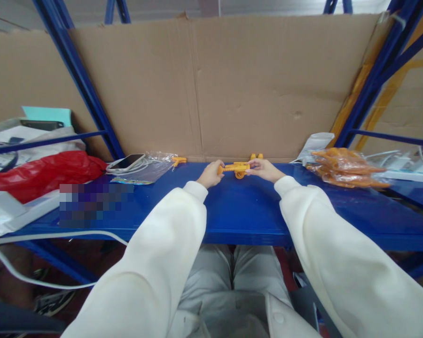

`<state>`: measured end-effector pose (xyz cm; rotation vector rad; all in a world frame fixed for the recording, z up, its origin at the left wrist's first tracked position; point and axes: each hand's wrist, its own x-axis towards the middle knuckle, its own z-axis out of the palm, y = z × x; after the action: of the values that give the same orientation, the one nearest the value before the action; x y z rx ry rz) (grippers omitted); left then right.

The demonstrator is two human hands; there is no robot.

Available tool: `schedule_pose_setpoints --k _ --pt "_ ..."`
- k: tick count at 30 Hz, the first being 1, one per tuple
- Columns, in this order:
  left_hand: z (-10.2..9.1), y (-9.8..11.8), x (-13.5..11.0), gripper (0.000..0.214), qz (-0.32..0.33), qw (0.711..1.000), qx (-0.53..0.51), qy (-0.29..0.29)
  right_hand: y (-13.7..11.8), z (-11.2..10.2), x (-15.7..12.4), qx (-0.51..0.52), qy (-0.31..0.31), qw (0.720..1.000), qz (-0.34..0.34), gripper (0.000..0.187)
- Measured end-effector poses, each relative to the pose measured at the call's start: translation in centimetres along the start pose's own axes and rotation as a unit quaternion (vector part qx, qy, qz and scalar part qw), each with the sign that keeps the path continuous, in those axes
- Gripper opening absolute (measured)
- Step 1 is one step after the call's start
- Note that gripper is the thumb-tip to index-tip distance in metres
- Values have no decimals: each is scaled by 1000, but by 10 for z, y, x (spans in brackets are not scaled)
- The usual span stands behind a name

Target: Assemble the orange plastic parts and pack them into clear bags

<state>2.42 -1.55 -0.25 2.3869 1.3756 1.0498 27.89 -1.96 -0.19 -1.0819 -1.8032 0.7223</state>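
Note:
My left hand [210,174] is closed around the left end of a yellow-orange plastic toy piece [237,168], which has a ribbed bar and a round ring-like part beneath. At its right end, my right hand [265,170] pinches the same piece between thumb and fingers. The piece is held level near the back of the blue table [245,206]. Just behind it, by the cardboard, another yellow part [256,157] shows, partly hidden by my right hand. A small yellow toy part [179,161] lies farther left.
A clear plastic bag [158,170], a phone [129,161] with white cable and a red bag [45,171] are on the left. Bagged orange parts [345,166] lie right. A cardboard wall [239,84] closes the back, between blue posts [82,82]. A white cable [66,237] crosses front left.

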Motion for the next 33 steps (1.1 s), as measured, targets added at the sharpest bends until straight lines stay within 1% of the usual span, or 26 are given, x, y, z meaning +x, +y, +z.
schedule_pose_setpoints --k 2,4,10,13,16,18,19,22,24,26,28,30,33 --pt "1 -1 0 34 15 1000 14 11 -6 0 -2 6 -14 999 35 39" --pt "1 0 0 34 24 999 22 11 -13 2 -5 5 -19 998 66 39" --pt "2 2 0 34 31 999 23 5 -34 12 -12 -9 8 986 167 50" --pt "3 2 0 33 33 999 24 7 -39 15 -15 -18 0 983 182 51" --pt "4 2 0 33 29 999 21 8 -41 15 -16 -4 0 983 185 48" --pt "4 2 0 33 25 999 17 10 -41 14 -16 27 -6 983 183 42" --pt "3 2 0 33 24 1000 15 11 -41 13 -16 46 -12 983 180 37" --pt "3 1 0 32 18 1000 9 12 -40 11 -17 98 -37 979 174 13" --pt "2 2 0 32 15 1000 7 10 -38 9 -17 108 -45 978 174 10" --pt "1 3 -1 32 15 1000 7 8 -36 9 -17 96 -43 978 181 19" --pt "1 5 -1 32 19 1000 5 8 -35 10 -16 68 -30 977 199 37" --pt "2 5 -1 32 25 1000 0 14 -35 12 -16 44 -12 975 216 50" --pt "3 4 0 31 38 999 -8 23 -39 14 -17 28 1 972 233 56"
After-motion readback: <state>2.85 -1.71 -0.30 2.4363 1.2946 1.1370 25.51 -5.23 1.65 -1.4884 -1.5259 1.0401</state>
